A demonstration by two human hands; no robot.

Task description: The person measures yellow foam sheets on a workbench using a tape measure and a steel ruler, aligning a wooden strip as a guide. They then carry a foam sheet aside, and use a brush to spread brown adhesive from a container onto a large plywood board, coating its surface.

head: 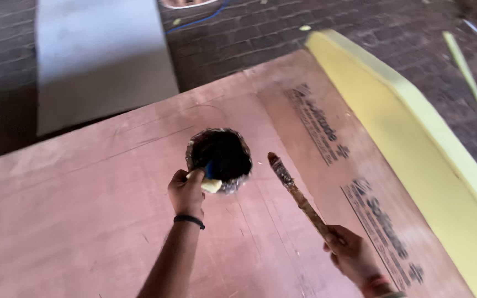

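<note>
Reddish-pink plywood sheet (84,221), faint darker grain lines, dark printed marks along one edge. Pale yellow foam slab (437,165) beside it. Black-crusted tin (220,159), dark inside, with a blue and pale yellow scrap (211,179) at the rim. Brown, stain-mottled brush (296,196). Black band (189,221) on left wrist. Dark brown brick-pattern floor (260,38); pale grey board (100,55); blue cable (200,19).

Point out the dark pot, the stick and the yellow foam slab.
dark pot (224,154), head view, on its dark inside.
stick (299,197), head view, mid-shaft above the right hand.
yellow foam slab (415,149), head view, on its flat top face.
</note>
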